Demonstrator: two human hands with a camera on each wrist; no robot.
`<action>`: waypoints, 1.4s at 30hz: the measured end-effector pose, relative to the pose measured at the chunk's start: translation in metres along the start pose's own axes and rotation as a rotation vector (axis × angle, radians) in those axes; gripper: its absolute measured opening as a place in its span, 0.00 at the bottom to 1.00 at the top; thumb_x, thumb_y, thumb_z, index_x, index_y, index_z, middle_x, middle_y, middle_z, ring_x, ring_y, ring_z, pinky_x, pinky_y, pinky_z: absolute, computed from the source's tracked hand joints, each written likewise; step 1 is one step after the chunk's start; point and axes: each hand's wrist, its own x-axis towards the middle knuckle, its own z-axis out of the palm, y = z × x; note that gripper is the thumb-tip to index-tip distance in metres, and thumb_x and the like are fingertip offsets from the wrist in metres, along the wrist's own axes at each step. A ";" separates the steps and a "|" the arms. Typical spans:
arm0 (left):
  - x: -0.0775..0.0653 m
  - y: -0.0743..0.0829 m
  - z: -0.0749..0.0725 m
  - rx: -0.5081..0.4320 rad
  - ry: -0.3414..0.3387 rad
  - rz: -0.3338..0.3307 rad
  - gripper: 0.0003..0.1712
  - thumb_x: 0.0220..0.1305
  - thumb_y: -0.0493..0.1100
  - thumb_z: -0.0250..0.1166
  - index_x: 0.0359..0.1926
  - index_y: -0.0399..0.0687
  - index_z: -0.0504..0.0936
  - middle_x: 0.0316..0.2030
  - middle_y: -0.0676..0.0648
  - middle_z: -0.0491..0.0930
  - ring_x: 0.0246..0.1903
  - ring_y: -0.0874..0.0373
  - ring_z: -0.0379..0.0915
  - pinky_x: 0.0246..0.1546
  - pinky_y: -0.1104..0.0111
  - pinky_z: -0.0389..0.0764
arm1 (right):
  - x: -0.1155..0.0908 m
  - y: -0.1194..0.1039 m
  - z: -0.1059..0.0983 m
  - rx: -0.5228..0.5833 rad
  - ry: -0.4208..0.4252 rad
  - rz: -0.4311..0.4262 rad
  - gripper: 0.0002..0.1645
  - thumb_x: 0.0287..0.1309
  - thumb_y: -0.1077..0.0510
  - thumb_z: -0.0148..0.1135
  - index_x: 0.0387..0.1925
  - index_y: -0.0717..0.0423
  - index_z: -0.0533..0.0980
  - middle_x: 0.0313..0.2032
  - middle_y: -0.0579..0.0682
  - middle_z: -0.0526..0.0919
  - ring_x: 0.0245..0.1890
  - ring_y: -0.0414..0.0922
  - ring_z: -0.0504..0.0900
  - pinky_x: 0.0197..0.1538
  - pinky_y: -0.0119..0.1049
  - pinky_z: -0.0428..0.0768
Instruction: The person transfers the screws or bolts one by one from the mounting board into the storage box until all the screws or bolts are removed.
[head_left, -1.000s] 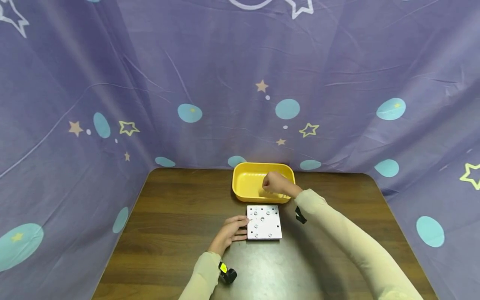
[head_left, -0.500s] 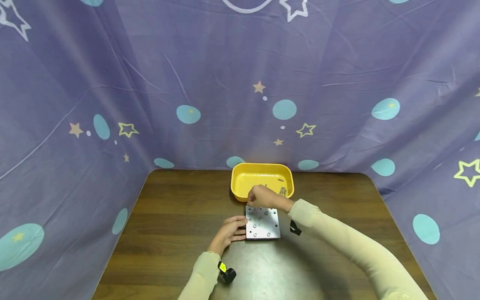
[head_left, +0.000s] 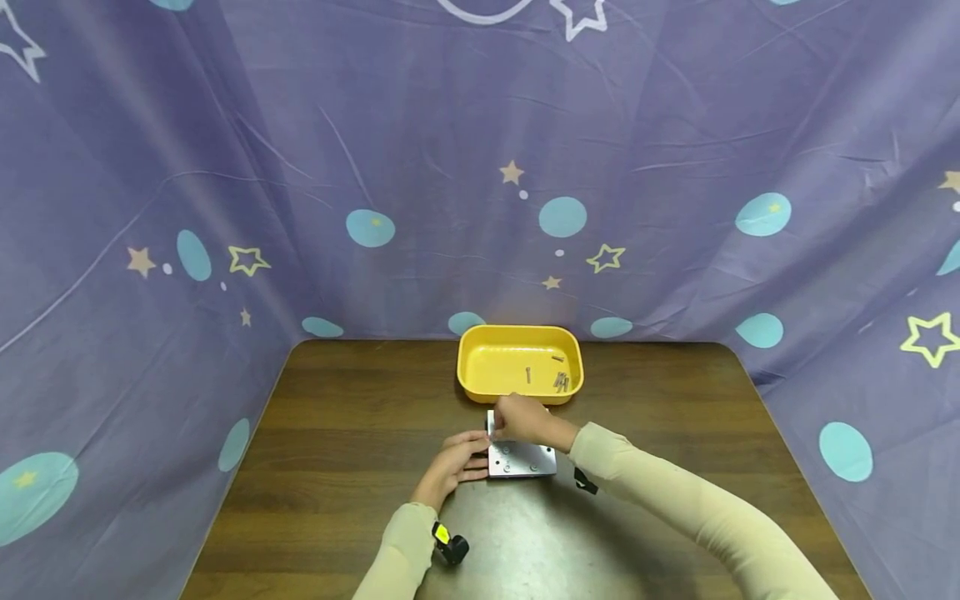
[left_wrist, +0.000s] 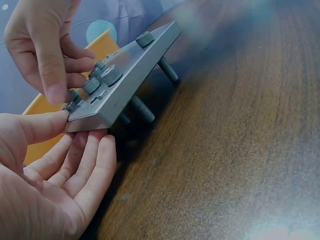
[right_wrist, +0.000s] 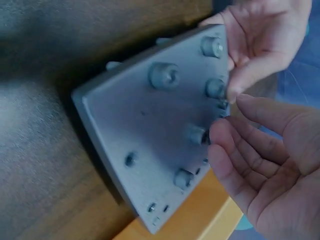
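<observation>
A square silver metal plate [head_left: 523, 461] with several socket-head bolts stands a little above the tabletop, bolt shanks showing below it in the left wrist view. My left hand [head_left: 453, 462] grips the plate's left edge, thumb on top and fingers underneath. Over the plate's far left part, my right hand [head_left: 521, 418] has thumb and fingertips close together at a small bolt [right_wrist: 222, 104], right next to the left thumb. Larger bolt heads, among them one bolt [right_wrist: 165, 76], stand up from the plate's face. Several holes show in the plate without bolts.
Just behind the plate, a yellow tray [head_left: 472, 392] stands against the far side with several loose bolts [head_left: 560, 382] in it. The wooden table [head_left: 360, 417] ends at a purple patterned curtain [head_left: 420, 167].
My right hand has come out of the yellow tray, moving toward me and left onto the plate. The left hand has kept its hold on the plate's left edge.
</observation>
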 end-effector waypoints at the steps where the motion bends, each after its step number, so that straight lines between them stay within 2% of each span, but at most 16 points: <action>1: 0.000 0.000 0.000 0.001 -0.001 0.000 0.26 0.71 0.42 0.62 0.66 0.33 0.73 0.55 0.37 0.80 0.39 0.54 0.81 0.46 0.56 0.89 | -0.001 0.000 0.002 -0.008 0.002 -0.001 0.16 0.53 0.53 0.78 0.17 0.51 0.82 0.17 0.42 0.81 0.16 0.34 0.68 0.21 0.28 0.69; 4: 0.001 0.000 0.000 0.008 -0.007 0.003 0.27 0.72 0.42 0.61 0.67 0.33 0.72 0.57 0.35 0.79 0.40 0.53 0.81 0.47 0.56 0.89 | -0.003 0.000 0.006 -0.018 0.013 -0.016 0.17 0.55 0.53 0.78 0.17 0.52 0.81 0.16 0.43 0.80 0.16 0.35 0.68 0.21 0.30 0.70; 9: 0.001 -0.001 0.000 0.014 -0.014 0.005 0.28 0.72 0.43 0.62 0.67 0.33 0.71 0.58 0.34 0.78 0.41 0.53 0.81 0.49 0.54 0.88 | -0.004 0.001 0.011 -0.027 0.056 -0.048 0.12 0.55 0.57 0.77 0.20 0.53 0.83 0.19 0.45 0.84 0.19 0.37 0.76 0.24 0.31 0.76; 14: 0.002 -0.003 -0.001 0.009 -0.004 0.007 0.27 0.71 0.42 0.63 0.66 0.32 0.72 0.53 0.38 0.81 0.40 0.53 0.81 0.49 0.54 0.88 | -0.004 0.002 0.013 -0.018 0.071 -0.079 0.09 0.54 0.63 0.75 0.21 0.54 0.83 0.21 0.46 0.84 0.20 0.37 0.77 0.25 0.29 0.76; 19: 0.002 -0.004 -0.001 0.006 0.005 0.011 0.26 0.71 0.41 0.63 0.65 0.32 0.73 0.49 0.40 0.83 0.39 0.54 0.82 0.48 0.54 0.88 | -0.004 0.000 0.011 0.004 0.046 -0.109 0.05 0.54 0.65 0.73 0.24 0.56 0.85 0.23 0.46 0.86 0.23 0.38 0.80 0.27 0.30 0.79; 22: 0.001 -0.004 0.000 0.009 0.006 0.010 0.26 0.71 0.41 0.63 0.65 0.32 0.73 0.49 0.41 0.82 0.39 0.54 0.82 0.47 0.54 0.88 | -0.005 -0.001 0.010 0.012 0.038 -0.086 0.05 0.53 0.63 0.75 0.25 0.55 0.85 0.23 0.46 0.86 0.24 0.38 0.81 0.28 0.30 0.80; 26: 0.001 -0.003 0.001 0.009 0.002 0.015 0.25 0.72 0.41 0.62 0.65 0.32 0.73 0.46 0.43 0.83 0.38 0.55 0.81 0.46 0.55 0.89 | -0.006 -0.001 0.011 -0.032 0.050 -0.041 0.12 0.51 0.58 0.79 0.20 0.52 0.82 0.19 0.43 0.83 0.19 0.35 0.74 0.24 0.28 0.73; 31: 0.000 -0.004 0.001 -0.002 0.008 0.014 0.23 0.71 0.39 0.61 0.64 0.32 0.74 0.45 0.44 0.84 0.37 0.55 0.82 0.46 0.55 0.89 | -0.007 -0.003 0.014 -0.101 0.077 -0.039 0.21 0.52 0.54 0.79 0.13 0.50 0.75 0.13 0.39 0.72 0.16 0.35 0.63 0.20 0.29 0.64; 37: 0.001 -0.005 0.001 -0.002 0.010 0.012 0.24 0.71 0.39 0.61 0.64 0.32 0.73 0.46 0.43 0.83 0.37 0.55 0.82 0.46 0.55 0.89 | -0.007 -0.005 0.015 -0.117 0.091 -0.042 0.28 0.54 0.54 0.77 0.10 0.47 0.67 0.12 0.37 0.63 0.16 0.35 0.60 0.19 0.28 0.58; 42: 0.000 -0.003 0.001 0.007 0.015 0.005 0.26 0.72 0.41 0.61 0.66 0.32 0.72 0.47 0.42 0.83 0.38 0.55 0.81 0.46 0.55 0.89 | -0.006 -0.006 0.014 -0.081 0.088 -0.083 0.30 0.56 0.61 0.75 0.11 0.47 0.64 0.13 0.37 0.59 0.15 0.35 0.56 0.18 0.27 0.51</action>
